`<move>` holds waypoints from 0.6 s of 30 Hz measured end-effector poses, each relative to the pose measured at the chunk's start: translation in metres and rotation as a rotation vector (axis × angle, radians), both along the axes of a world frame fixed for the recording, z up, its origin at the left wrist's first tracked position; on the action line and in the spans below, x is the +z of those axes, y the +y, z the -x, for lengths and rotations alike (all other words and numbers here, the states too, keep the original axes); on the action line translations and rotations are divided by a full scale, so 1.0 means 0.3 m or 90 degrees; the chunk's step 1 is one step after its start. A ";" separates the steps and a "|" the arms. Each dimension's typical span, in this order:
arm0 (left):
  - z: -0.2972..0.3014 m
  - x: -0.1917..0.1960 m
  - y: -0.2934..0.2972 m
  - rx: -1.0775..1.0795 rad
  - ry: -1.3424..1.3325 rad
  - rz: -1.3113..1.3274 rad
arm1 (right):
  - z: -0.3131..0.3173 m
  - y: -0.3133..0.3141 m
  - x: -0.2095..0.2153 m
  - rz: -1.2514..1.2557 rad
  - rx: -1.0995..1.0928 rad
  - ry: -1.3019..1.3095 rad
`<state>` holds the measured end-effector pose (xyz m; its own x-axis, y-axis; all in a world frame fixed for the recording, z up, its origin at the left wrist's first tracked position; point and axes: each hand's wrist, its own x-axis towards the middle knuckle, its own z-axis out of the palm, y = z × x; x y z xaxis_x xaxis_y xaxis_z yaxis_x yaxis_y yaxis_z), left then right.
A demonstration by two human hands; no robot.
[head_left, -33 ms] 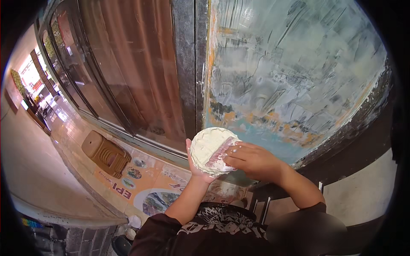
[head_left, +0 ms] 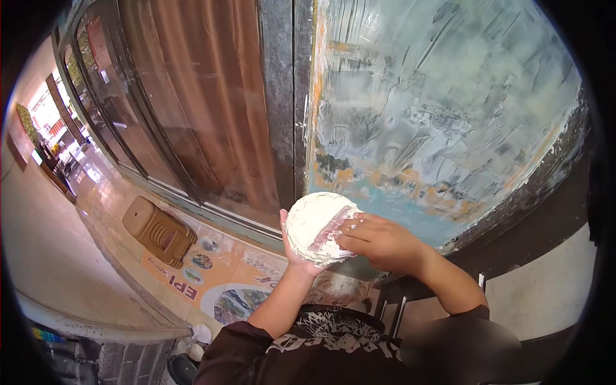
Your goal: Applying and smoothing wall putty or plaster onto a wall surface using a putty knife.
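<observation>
Two hands meet in front of us, low in the view. Our left hand (head_left: 296, 253) cups from below a round pan (head_left: 316, 226) heaped with white putty (head_left: 307, 221), fingers spread wide under its base and the thumb curling up over the left rim. Our right hand (head_left: 378, 240) has its fingers closed narrow around a flat scraper (head_left: 331, 230), pinching the handle end while the reddish blade lies across the putty, touching it. The pan sits just before the bottom edge of the wall (head_left: 443, 109), near the metal frame post (head_left: 285, 96).

That wall is rough and patchy, smeared with pale grey-white filler over blue, with orange-brown streaks low down. Left of the post we see glass doors (head_left: 192, 109) backed by a brown curtain. Far below lies a tiled pavement (head_left: 96, 205) with a brown plastic stool (head_left: 159, 230) tipped on its side and a printed sheet (head_left: 224, 282) spread flat. We cannot tell how deep the putty sits inside the pan.
</observation>
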<state>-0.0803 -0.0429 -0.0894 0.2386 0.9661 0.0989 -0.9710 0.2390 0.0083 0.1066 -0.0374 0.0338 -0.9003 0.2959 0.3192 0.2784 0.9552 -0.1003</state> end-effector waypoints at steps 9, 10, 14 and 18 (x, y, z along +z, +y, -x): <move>0.005 0.000 -0.005 -0.011 -0.014 -0.024 | -0.002 -0.009 0.000 0.025 -0.010 -0.004; -0.001 0.011 -0.009 -0.006 0.008 -0.006 | -0.008 -0.012 -0.019 0.018 -0.020 -0.010; 0.006 -0.002 -0.010 -0.013 -0.022 -0.006 | -0.020 -0.021 0.005 0.043 -0.029 -0.023; 0.014 -0.010 -0.011 -0.021 -0.037 -0.030 | -0.038 -0.011 0.038 0.063 -0.042 0.041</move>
